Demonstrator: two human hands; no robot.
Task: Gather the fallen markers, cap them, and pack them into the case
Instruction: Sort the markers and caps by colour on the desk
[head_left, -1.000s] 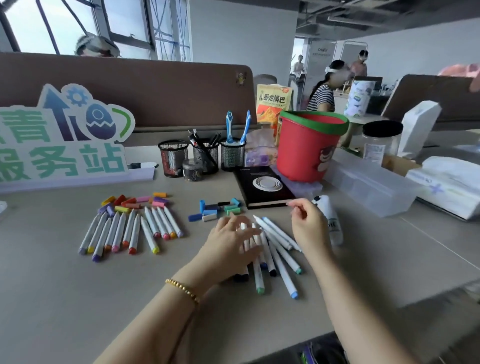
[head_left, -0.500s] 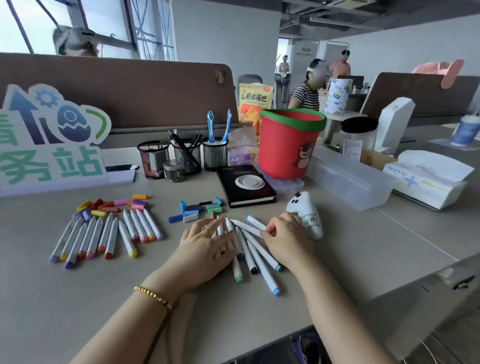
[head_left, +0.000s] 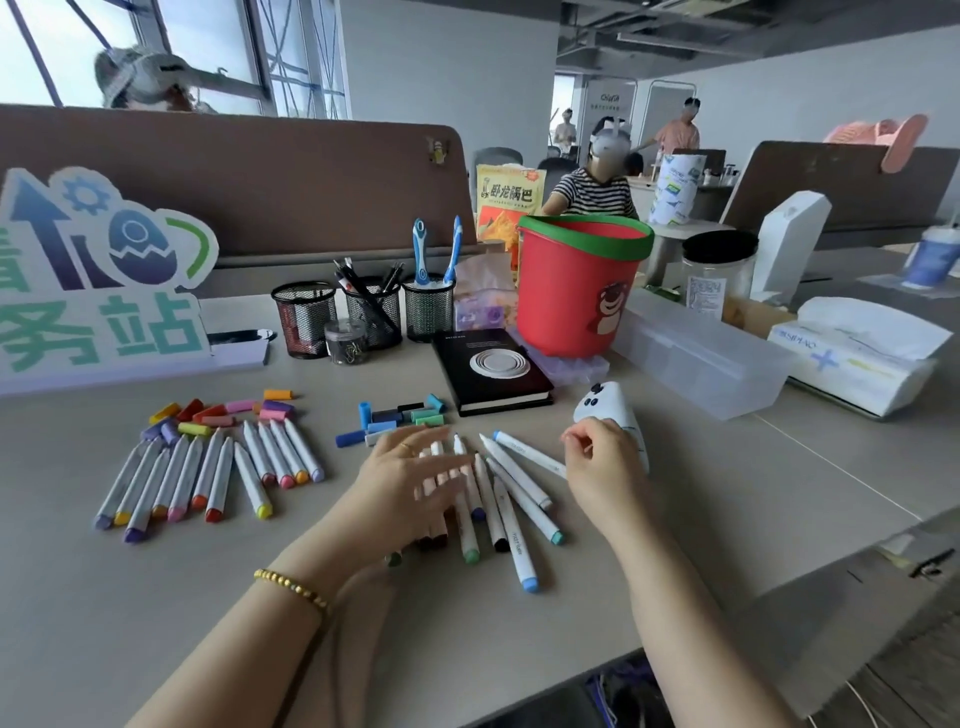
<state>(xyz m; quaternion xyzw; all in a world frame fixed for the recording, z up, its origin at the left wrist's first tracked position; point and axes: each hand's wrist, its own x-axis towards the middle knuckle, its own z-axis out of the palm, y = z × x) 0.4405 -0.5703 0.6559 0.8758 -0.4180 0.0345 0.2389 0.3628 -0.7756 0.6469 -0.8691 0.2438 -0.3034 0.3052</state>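
Note:
Several uncapped white markers (head_left: 511, 499) with cool-coloured ends lie fanned out on the desk in front of me. My left hand (head_left: 410, 480) lies flat over their left part, fingers spread and blurred. My right hand (head_left: 602, 465) hovers at their right end with loosely curled fingers, holding nothing I can see. Blue, green and dark caps (head_left: 397, 415) lie just behind them. A second row of warm-coloured markers (head_left: 208, 475) lies at the left, its loose caps (head_left: 223, 413) behind it. The clear plastic case (head_left: 696, 358) stands at the right.
A black notebook (head_left: 493, 371), a red bucket (head_left: 579, 291) and three mesh pen cups (head_left: 363, 317) stand behind the markers. A white toy (head_left: 613, 410) lies by my right hand. A tissue pack (head_left: 857, 353) is at the far right; the desk edge runs close below.
My left hand has spread flat and slid over the cool-coloured markers. My right hand has come off the marker tips and lifted slightly to the right. The view has shifted left.

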